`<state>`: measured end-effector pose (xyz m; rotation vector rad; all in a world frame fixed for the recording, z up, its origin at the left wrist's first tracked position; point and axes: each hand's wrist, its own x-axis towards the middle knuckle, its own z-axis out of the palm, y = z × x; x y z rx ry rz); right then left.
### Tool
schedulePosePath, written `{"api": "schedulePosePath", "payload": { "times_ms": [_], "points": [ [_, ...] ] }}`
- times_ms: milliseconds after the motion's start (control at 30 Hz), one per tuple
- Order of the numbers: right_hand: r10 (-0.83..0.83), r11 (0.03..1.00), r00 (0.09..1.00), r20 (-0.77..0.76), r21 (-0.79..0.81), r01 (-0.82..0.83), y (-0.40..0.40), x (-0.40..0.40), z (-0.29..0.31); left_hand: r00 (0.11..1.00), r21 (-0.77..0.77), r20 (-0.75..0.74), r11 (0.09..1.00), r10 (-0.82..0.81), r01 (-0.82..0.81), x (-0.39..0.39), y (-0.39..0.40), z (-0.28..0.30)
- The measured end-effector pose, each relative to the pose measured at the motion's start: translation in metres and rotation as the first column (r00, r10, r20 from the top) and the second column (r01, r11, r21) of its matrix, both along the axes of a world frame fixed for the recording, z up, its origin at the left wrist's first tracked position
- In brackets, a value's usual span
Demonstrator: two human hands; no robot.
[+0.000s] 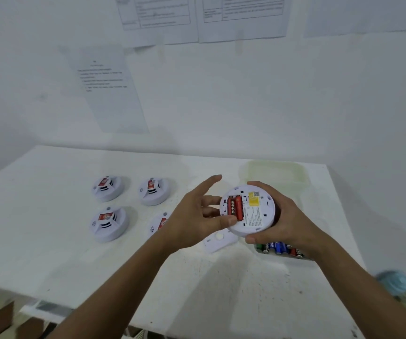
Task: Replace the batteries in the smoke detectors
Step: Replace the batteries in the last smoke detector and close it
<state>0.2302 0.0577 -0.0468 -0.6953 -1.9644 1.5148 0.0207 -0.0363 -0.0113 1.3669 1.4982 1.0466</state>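
Nearby, four detectors, battery tray

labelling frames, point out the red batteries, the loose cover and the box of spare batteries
red batteries (pixel 235 207), head view, on the label
loose cover (pixel 219 240), head view, middle
box of spare batteries (pixel 280 249), head view, a blue cell

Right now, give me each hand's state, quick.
Left hand: fingers mostly straight, thumb touching the red batteries in the smoke detector; grips nothing.
Right hand: curled round the smoke detector, holding it up.
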Motion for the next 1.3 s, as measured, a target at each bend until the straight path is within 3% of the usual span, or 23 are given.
{"api": "schedulePosePath", "payload": {
  "times_ms": [367,400,467,500,567,700,1033,1200,1300],
  "points": [
    [-0.008,1.0,0.999,0.032,0.015,0.008,-0.003,0.005,-0.003,0.978,-0.1,0.166,0.989,0.128,-0.112,-0.001,0.008,-0.013],
    [-0.017,1.0,0.999,0.041,0.019,0.016,-0.003,0.009,-0.004,0.978,-0.114,0.131,0.982,0.164,-0.149,-0.002,0.009,-0.019],
    [-0.039,0.999,0.998,0.049,0.014,0.039,-0.003,0.018,-0.005,0.959,-0.082,-0.218,0.976,0.182,-0.204,-0.008,0.011,-0.034],
    [-0.05,0.999,0.998,0.049,0.01,0.049,-0.003,0.024,-0.005,0.899,-0.075,-0.415,0.979,0.143,-0.19,-0.011,0.01,-0.044],
    [-0.066,0.998,0.997,0.043,0.011,0.065,-0.002,0.033,-0.004,0.806,-0.138,-0.591,0.981,0.03,-0.137,-0.015,0.01,-0.063],
    [-0.082,0.997,0.996,0.036,-0.002,0.082,-0.002,0.045,-0.003,0.759,-0.246,-0.648,0.962,-0.07,-0.122,-0.018,0.017,-0.089],
    [-0.068,0.997,0.995,0.068,-0.036,0.071,-0.006,0.05,-0.009,0.715,-0.301,-0.687,0.946,-0.127,-0.121,-0.016,0.022,-0.097],
    [-0.066,0.997,0.995,0.081,-0.024,0.068,-0.008,0.044,-0.008,0.741,-0.225,-0.671,0.959,-0.023,-0.174,-0.012,0.011,-0.086],
    [-0.061,0.998,0.995,0.084,-0.026,0.063,-0.007,0.039,-0.008,0.74,-0.045,-0.656,0.971,0.149,-0.235,-0.01,0.004,-0.056]
  ]
}}
